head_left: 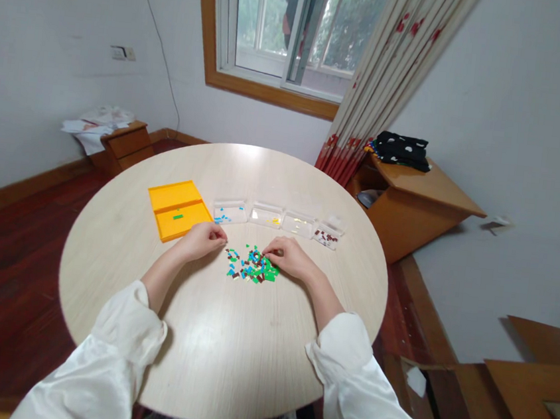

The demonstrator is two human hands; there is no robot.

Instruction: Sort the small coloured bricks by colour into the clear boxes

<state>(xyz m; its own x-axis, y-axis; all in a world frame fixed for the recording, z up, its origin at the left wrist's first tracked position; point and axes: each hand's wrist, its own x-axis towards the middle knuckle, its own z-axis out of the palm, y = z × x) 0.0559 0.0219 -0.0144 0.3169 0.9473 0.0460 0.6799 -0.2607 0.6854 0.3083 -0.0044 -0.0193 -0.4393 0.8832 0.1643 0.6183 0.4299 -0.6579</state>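
A heap of small green, blue and brown pieces (252, 266) lies in the middle of the round pale table (215, 349). My left hand (203, 239) rests at the heap's left edge, fingers curled in a pinch. My right hand (287, 256) lies at the heap's right edge, fingers bent onto the pieces. What either hand holds is too small to see. Behind the heap stands an orange tray (178, 209) with one green piece in it. A row of clear boxes (279, 219) beside the tray holds blue, yellow and brown pieces.
A low wooden cabinet (411, 197) with dark cloth (402, 150) stands at the right behind the table. A small drawer unit with papers (117, 139) sits at the left wall. The window and curtain (389, 68) are behind. Red-brown floor surrounds the table.
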